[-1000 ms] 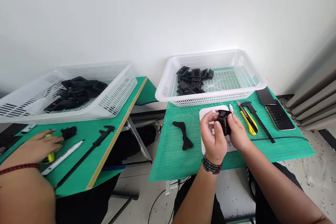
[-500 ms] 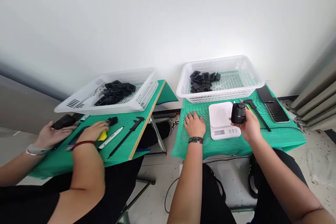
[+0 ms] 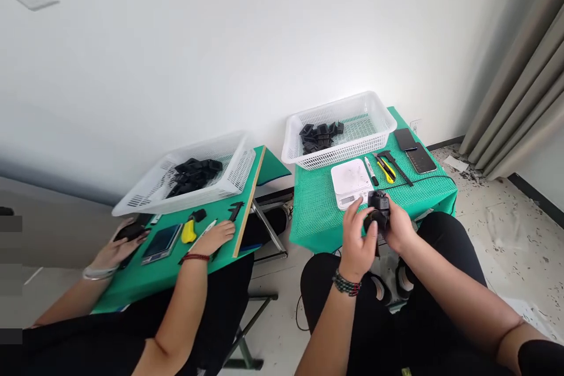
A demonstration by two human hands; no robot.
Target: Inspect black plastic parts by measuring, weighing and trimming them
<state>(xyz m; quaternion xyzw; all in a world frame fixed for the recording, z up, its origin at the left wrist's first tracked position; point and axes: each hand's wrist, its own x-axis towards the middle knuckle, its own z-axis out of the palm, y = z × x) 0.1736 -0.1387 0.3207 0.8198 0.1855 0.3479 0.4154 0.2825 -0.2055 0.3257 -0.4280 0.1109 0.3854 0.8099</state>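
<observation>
Both of my hands are in front of the table's near edge, over my lap, with a boxy black plastic part (image 3: 379, 201) between them. My right hand (image 3: 400, 224) grips the part from its right side. On the other side, the thumb and fingers of my left hand (image 3: 359, 241) close on the part's lower left; the exact contact is partly hidden. Just beyond them a white digital scale (image 3: 350, 176) lies on the green-covered table (image 3: 315, 211), its pan bearing only dark specks.
Behind the scale stands a white basket (image 3: 348, 150) with several black parts (image 3: 319, 136). To its right lie a marker (image 3: 371, 171), a yellow utility knife (image 3: 388, 171), a caliper (image 3: 396, 167) and phones (image 3: 422, 158). A co-worker's hand (image 3: 215, 238) is at the left table.
My left hand has left the tabletop and taken hold of the black part. My right hand has brought the part nearer to me. The view has turned right; the co-worker's hand has reached the caliper.
</observation>
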